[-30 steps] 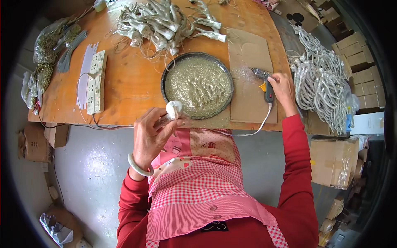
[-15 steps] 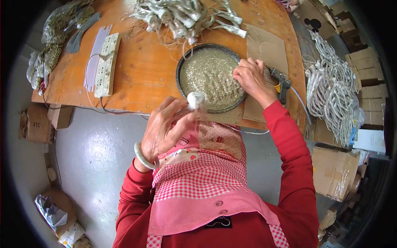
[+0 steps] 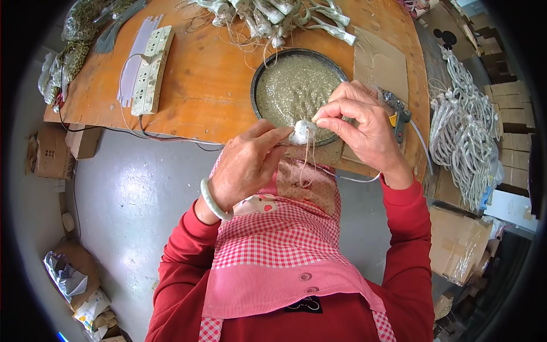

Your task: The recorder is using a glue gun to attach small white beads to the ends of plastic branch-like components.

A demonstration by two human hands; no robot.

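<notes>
Both hands up close over the lap, just in front of the table (image 3: pixel 216 108) edge; left hand (image 3: pixel 248 165) closed round a small white piece (image 3: pixel 301 132), thumb and fingers pinching it from the left; right hand (image 3: pixel 362 128) fingertips pinched on the same piece from the right, looks like it is pulling or twisting thin pale threads (image 3: pixel 307 159) that hang down from it; exact grip on the threads too small to tell. Pale bangle (image 3: pixel 215 200) on left wrist; red sleeves, checked apron (image 3: pixel 273 251) below.

Just behind the hands: round dark pan (image 3: pixel 296 85) of grainy glittery stuff, sitting on the table, partly on a cardboard sheet (image 3: pixel 379 60); a tool (image 3: pixel 399 119) with a yellow part lies beside the right hand on that sheet, not held, cable (image 3: pixel 419 154) trailing off the edge. Further back: heap of white pieces (image 3: pixel 273 17) with loose threads at the far edge; power strips (image 3: pixel 151 68) to the left; bundles of white cords (image 3: pixel 467 137) on the right; boxes (image 3: pixel 57 154) on the floor.

Progress, as a guess: one piece in hand, mid-handling, not in the pan and not set down; big heap at the back looks unsorted so plenty seems left; cannot tell which pieces are finished.
</notes>
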